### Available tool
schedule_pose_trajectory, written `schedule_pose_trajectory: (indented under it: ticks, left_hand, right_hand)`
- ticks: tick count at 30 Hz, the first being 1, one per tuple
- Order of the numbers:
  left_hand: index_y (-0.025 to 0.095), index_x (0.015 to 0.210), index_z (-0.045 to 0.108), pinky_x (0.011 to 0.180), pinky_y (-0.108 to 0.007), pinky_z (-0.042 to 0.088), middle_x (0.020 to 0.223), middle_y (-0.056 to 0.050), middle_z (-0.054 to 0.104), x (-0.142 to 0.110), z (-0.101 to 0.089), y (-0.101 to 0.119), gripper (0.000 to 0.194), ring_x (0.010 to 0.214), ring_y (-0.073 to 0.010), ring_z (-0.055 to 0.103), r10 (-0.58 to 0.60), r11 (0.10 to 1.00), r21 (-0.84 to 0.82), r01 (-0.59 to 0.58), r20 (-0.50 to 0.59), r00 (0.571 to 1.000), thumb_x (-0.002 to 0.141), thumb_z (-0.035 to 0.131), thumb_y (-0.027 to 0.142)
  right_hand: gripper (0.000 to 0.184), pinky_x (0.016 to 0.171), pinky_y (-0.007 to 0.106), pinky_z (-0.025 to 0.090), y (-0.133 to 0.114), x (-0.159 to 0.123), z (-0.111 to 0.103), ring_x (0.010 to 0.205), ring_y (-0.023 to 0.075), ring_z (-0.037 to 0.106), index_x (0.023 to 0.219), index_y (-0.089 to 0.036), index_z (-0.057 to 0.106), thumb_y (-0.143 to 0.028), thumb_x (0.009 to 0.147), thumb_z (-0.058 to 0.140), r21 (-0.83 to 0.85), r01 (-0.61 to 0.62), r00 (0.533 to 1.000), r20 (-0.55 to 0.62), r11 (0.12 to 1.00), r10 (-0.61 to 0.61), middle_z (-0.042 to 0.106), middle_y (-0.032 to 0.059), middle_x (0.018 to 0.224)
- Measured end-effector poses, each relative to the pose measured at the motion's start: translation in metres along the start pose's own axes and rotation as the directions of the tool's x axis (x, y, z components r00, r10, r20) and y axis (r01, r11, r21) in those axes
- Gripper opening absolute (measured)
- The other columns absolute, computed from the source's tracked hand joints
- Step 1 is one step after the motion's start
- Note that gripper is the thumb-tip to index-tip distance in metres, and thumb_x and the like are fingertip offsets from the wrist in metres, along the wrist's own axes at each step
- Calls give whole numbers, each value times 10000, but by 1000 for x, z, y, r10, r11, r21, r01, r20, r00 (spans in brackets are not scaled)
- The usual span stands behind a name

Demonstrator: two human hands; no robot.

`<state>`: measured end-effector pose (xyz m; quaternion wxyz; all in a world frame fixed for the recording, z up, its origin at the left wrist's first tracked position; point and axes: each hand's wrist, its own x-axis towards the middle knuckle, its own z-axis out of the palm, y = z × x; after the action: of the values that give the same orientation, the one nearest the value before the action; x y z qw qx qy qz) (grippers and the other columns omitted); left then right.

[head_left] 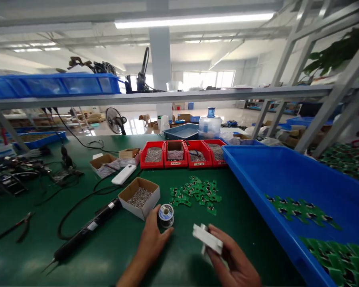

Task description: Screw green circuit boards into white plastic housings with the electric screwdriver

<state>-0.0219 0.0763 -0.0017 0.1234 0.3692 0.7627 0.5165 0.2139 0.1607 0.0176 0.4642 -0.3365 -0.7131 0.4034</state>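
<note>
My right hand [231, 257] is closed around a small white plastic part [207, 238], held just above the green mat. My left hand [152, 237] rests on the mat with its fingers together, the fingertips touching a small spool of solder wire [166, 214]; whether it grips the spool I cannot tell. A heap of green circuit boards [197, 192] lies just beyond the spool. A cardboard box of small metal parts [139, 197] sits left of the spool. A black electric screwdriver [88, 229] with its cable lies to the left.
A large blue tray [257, 175] holding green boards fills the right side. Red bins [182, 153] of small parts line the back. Pliers [22, 225], a white device [124, 174], cardboard boxes and cables lie at left. A shelf rail [167, 97] runs overhead.
</note>
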Motion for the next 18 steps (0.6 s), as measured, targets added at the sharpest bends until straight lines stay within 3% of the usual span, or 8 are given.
schedule_pose_trajectory:
  ticks: [2, 5, 8, 13, 18]
  left_hand:
    - [132, 1371, 500, 1175, -517, 311, 1434, -182, 543, 11, 7, -4, 688, 1370, -347, 476, -19, 999, -45, 20, 14, 1000, 731, 719, 259]
    - [168, 1343, 541, 1156, -499, 354, 1402, -151, 588, 19, 9, -6, 578, 1338, -324, 522, -21, 993, -115, 25, 39, 999, 785, 671, 248]
    - [179, 1316, 566, 1138, -491, 388, 1370, -148, 614, 18, 5, -8, 522, 1297, -312, 562, -23, 985, -167, 33, 61, 998, 805, 654, 236]
    - [185, 1432, 448, 1127, -486, 421, 1456, -172, 527, 12, -1, -13, 644, 1287, -300, 569, -46, 947, -312, 75, 100, 994, 818, 642, 199]
    - [205, 1480, 411, 1183, -521, 337, 1547, -163, 426, 13, -2, -4, 742, 1398, -341, 451, -40, 945, -319, 70, 100, 994, 802, 705, 272]
  right_hand:
    - [271, 983, 430, 584, -14, 31, 40, 1124, 298, 690, 1149, -238, 736, -310, 900, 658, -30, 178, 982, 67, 984, -176, 709, 112, 1245]
    - [315, 1028, 416, 560, -17, 65, 95, 1159, 252, 672, 1179, -225, 725, -151, 913, 572, -97, 395, 916, 122, 914, -383, 715, 99, 1231]
    - [395, 1040, 398, 555, -4, 75, 124, 1180, 234, 660, 1201, -235, 722, -70, 898, 531, -206, 505, 860, 196, 838, -471, 702, 85, 1260]
    - [546, 1063, 445, 537, 9, 60, 126, 1334, 281, 543, 1402, -213, 589, -32, 901, 469, -319, 601, 793, 354, 733, -496, 565, 119, 1450]
    - [783, 1040, 493, 542, 9, 42, 114, 1431, 340, 412, 1548, -227, 389, -4, 801, 461, -295, 708, 693, 468, 642, -549, 425, 96, 1568]
